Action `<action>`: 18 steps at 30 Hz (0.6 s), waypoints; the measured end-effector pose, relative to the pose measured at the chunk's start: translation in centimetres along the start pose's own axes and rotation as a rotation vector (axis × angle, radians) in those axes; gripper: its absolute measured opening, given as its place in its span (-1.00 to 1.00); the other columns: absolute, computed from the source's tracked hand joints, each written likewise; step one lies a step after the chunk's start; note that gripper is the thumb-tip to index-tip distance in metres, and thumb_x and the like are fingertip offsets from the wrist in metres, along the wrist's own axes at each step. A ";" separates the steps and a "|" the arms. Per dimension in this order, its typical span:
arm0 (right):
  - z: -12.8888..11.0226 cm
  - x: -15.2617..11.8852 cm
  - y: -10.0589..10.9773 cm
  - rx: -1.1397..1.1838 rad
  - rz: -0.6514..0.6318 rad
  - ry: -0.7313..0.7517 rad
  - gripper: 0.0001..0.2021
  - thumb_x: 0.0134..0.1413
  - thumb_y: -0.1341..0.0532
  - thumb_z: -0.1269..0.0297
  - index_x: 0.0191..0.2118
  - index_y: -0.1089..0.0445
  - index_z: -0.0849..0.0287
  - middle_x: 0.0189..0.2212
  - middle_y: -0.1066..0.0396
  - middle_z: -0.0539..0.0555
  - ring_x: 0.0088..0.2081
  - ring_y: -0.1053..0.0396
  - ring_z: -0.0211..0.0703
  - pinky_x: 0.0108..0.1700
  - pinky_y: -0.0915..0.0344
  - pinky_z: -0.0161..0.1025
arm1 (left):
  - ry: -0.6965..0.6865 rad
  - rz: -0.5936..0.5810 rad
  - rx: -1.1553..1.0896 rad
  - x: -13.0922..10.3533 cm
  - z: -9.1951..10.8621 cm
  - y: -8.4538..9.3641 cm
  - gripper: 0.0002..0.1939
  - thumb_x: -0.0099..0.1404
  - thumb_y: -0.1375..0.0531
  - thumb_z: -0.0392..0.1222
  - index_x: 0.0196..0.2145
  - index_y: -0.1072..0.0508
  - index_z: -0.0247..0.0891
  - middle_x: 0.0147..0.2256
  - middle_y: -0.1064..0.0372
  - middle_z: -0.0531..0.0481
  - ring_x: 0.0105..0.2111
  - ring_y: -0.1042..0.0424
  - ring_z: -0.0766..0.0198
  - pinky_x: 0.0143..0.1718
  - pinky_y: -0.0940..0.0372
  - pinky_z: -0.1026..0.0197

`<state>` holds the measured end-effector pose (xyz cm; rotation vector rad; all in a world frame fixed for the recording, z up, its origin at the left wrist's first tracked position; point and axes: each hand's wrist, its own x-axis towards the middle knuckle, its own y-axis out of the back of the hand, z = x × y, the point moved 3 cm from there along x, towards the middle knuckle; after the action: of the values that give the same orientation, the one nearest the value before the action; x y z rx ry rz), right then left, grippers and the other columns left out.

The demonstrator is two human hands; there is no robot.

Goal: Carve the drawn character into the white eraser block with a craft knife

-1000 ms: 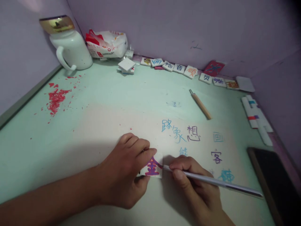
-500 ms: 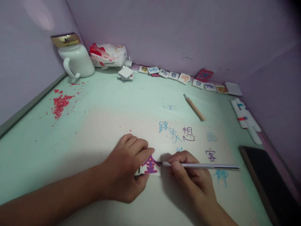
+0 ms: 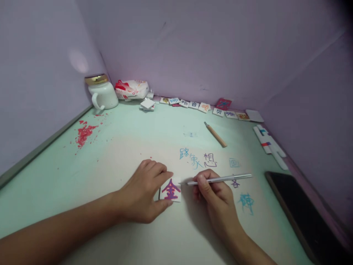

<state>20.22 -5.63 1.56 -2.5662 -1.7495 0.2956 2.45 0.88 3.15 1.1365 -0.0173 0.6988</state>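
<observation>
A small white square tile [image 3: 171,190] with a purple character edged in red lies on the pale table. My left hand [image 3: 147,191] grips this tile from its left, thumb at the lower edge and fingers at the upper edge. In my right hand [image 3: 216,200] is a slim silver carving knife [image 3: 223,179], pinched between thumb and fingers. Its pointed tip is beside the tile's upper right edge; whether it touches the tile I cannot tell. Handwritten characters in blue and purple mark the table above and right of my hands.
A wooden-handled tool [image 3: 215,134] lies beyond my right hand. At right are a black phone [image 3: 300,213] and white markers [image 3: 269,145]. Lettered tiles [image 3: 204,107] line the back wall, near a white mug [image 3: 104,96], a packet [image 3: 132,89] and red shavings [image 3: 85,134].
The camera view has shifted upward, showing more wall. The knife's tip has lifted away from the purple character toward the tile's upper right edge, and its shaft is more tilted.
</observation>
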 end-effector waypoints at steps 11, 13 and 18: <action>-0.5 1.3 0.7 0.265 0.184 -0.009 -0.66 -0.10 -0.41 0.00 -0.47 -0.39 0.16 -0.66 -0.30 -0.08 -0.59 -0.23 -0.34 -0.55 -0.16 -0.42 | -0.267 0.175 0.253 -1.0 0.5 1.0 -0.56 0.35 0.00 -0.45 0.15 -0.21 -0.27 -0.31 -0.37 -0.05 -0.37 -0.40 0.24 -0.37 -0.35 0.20; -0.4 1.3 0.7 0.274 0.183 -0.020 -0.66 -0.11 -0.42 0.00 -0.47 -0.39 0.17 -0.65 -0.30 -0.08 -0.59 -0.23 -0.35 -0.55 -0.17 -0.42 | -0.268 0.134 0.240 -1.0 0.5 0.9 -0.59 0.36 0.00 -0.45 0.14 -0.23 -0.28 -0.39 -0.35 -0.01 -0.43 -0.37 0.26 -0.39 -0.33 0.22; -0.3 1.3 0.7 0.297 0.182 -0.027 -0.66 -0.11 -0.42 0.00 -0.47 -0.40 0.17 -0.65 -0.30 -0.08 -0.58 -0.23 -0.35 -0.56 -0.18 -0.43 | -0.248 0.072 0.173 -1.2 0.1 1.0 -0.61 0.37 0.03 -0.42 0.11 -0.25 -0.20 -0.43 -0.33 0.03 -0.45 -0.35 0.24 -0.36 -0.33 0.18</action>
<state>21.32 -4.69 1.62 -2.5124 -1.3585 0.5510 1.05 0.46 3.56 1.3897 -0.2121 0.6286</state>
